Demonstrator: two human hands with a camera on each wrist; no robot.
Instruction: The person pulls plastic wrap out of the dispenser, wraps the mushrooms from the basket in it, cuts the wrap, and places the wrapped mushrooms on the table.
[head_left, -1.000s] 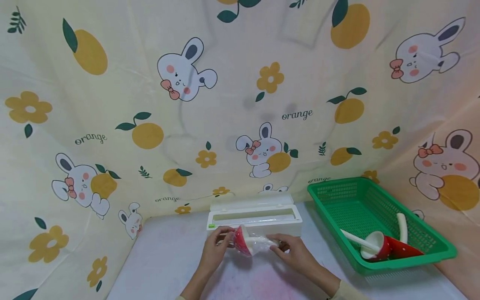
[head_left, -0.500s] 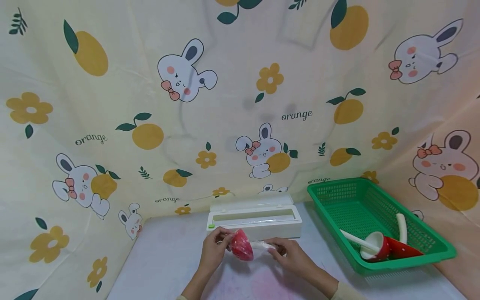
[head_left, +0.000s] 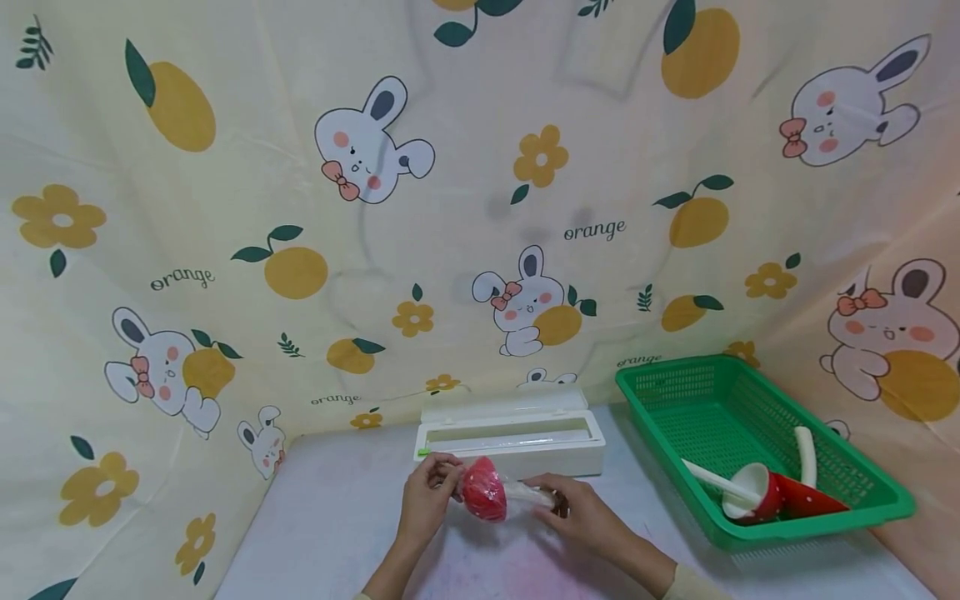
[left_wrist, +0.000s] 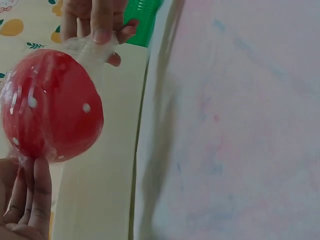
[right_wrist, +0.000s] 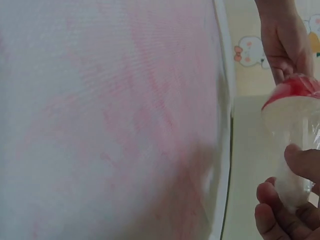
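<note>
Between the two hands, a toy mushroom (head_left: pixel 483 492) is wrapped in clear plastic film. Its red cap (left_wrist: pixel 60 105) has white dots and faces left; its pale stem (right_wrist: pixel 295 135) points right. The left hand (head_left: pixel 429 500) pinches the film at the top of the cap, fingertips gathered there in the left wrist view. The right hand (head_left: pixel 588 512) grips the film-wrapped end of the stem, with its thumb (right_wrist: pixel 302 162) along one side and curled fingers on the other. Both hands are in front of a white wrap dispenser box (head_left: pixel 517 462) whose lid stands raised.
A green basket (head_left: pixel 675 450) stands at the right of the table (head_left: pixel 322 517). In it lie red dotted caps (head_left: pixel 810 496) and white stems (head_left: pixel 805 458). A small green piece (head_left: pixel 423 452) sits at the dispenser's left corner. A printed curtain (head_left: pixel 465 208) hangs behind.
The cap has turned so its red outside faces the camera, and the film lies closer round it. The right hand has shifted its grip at the stem end; the left hand has hardly moved.
</note>
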